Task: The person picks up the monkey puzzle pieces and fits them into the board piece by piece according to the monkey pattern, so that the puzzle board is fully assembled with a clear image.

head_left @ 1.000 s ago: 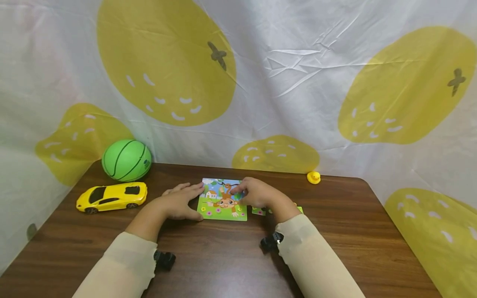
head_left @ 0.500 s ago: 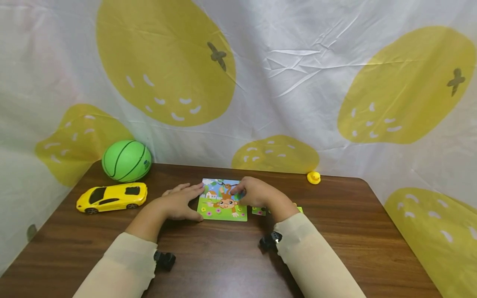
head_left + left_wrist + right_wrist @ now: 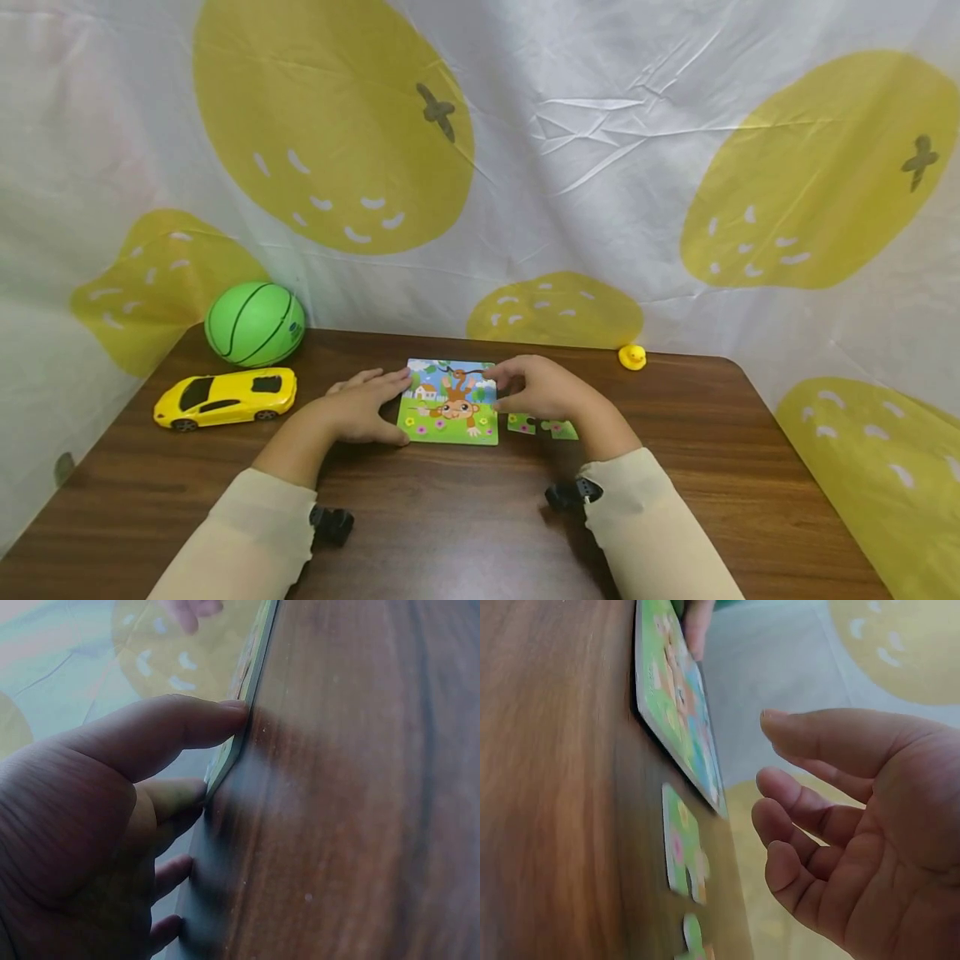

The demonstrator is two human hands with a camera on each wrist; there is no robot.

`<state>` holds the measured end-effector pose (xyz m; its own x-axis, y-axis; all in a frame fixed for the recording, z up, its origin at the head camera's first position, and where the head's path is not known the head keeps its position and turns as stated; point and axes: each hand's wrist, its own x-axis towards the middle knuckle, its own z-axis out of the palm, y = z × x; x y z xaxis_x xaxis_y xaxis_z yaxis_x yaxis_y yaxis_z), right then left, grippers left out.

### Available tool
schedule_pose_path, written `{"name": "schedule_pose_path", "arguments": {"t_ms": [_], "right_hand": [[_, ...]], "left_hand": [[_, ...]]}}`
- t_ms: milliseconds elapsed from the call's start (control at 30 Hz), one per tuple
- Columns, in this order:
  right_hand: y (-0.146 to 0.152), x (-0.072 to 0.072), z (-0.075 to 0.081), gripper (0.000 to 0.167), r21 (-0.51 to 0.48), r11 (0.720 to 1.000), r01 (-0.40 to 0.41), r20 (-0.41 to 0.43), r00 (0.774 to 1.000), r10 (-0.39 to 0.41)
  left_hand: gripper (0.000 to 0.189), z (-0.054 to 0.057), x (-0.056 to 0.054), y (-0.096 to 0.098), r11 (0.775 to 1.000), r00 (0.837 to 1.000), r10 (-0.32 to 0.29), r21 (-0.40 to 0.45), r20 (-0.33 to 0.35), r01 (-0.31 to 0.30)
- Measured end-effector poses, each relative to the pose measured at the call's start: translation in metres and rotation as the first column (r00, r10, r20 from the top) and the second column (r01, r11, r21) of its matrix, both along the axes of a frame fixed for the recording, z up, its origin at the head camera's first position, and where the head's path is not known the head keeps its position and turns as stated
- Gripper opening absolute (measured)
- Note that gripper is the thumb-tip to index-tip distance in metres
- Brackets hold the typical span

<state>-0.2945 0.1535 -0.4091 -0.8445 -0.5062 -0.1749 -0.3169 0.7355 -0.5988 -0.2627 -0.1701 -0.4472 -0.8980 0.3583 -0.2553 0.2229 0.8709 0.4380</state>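
Observation:
A square picture puzzle (image 3: 442, 427) with a cartoon monkey, a little house and flowers lies flat on the table. My left hand (image 3: 363, 408) rests along its left side, thumb (image 3: 214, 722) at the near corner and fingers reaching to the far corner. At the puzzle's right edge hovers my right hand (image 3: 543, 387), fingers loosely bent and nothing between them. In the right wrist view a gap shows between that hand and the puzzle's surface. Two loose green puzzle pieces, a left one (image 3: 521, 423) and a right one (image 3: 561, 430), lie just right of the puzzle, partly under my right hand.
A yellow toy car (image 3: 225, 397) stands on the left of the wooden table (image 3: 442, 533), with a green ball (image 3: 255, 323) behind it. Toward the back right edge sits a small yellow rubber duck (image 3: 632, 357). A white curtain (image 3: 585, 167) with yellow fruit prints hangs behind.
My right hand has lifted off the monkey picture and moved right, its fingers spreading from a closer bunch. More of the puzzle shows now. The left hand stays in place.

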Motion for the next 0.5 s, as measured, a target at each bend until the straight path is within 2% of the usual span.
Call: {"name": "schedule_pose_path", "arguments": {"t_ms": [100, 233, 500], "right_hand": [[0.011, 0.006, 0.002, 0.051, -0.023, 0.999, 0.024, 0.033, 0.999, -0.023], [0.025, 0.008, -0.003, 0.051, -0.043, 0.999, 0.005, 0.025, 1.000, -0.004], [0.044, 0.001, -0.016, 0.054, -0.074, 0.997, 0.033, 0.059, 0.998, -0.029]], "left_hand": [[0.104, 0.000, 0.000, 0.000, 1.000, 1.000, 0.000, 0.004, 0.006, 0.000], [0.104, 0.000, 0.000, 0.000, 1.000, 1.000, -0.001, 0.005, 0.007, 0.001], [0.104, -0.001, -0.001, 0.000, 1.000, 1.000, 0.000, 0.000, 0.001, 0.000]]}}
